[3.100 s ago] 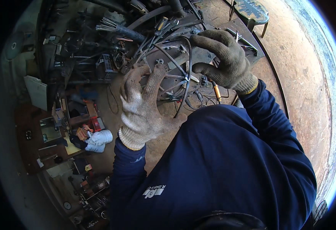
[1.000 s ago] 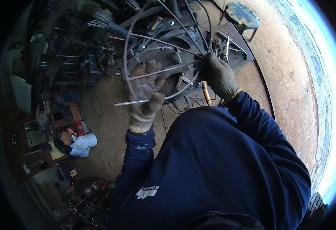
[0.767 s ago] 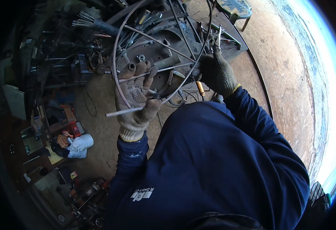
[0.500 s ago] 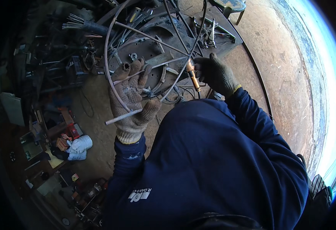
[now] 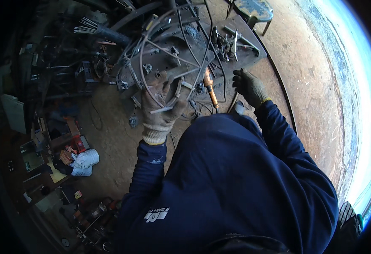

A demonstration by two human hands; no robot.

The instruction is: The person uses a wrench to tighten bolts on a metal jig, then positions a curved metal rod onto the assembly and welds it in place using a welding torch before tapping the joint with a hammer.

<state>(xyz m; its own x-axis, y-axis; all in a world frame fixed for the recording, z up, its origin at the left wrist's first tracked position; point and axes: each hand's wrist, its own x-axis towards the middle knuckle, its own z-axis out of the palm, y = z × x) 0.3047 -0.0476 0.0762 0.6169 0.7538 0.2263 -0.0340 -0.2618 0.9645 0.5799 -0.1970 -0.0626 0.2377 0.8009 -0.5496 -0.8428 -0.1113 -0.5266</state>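
Crossing the spread left hand, the metal frame stands apart from the unclenched right hand.

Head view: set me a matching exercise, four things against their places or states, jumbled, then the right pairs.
1. left hand
2. right hand
3. torch
4. stool

A. holding nothing
B. near the picture's top edge, right of centre
C. touching the round metal frame
D. orange, seen between the hands

Pairs: 1-C, 2-A, 3-D, 4-B
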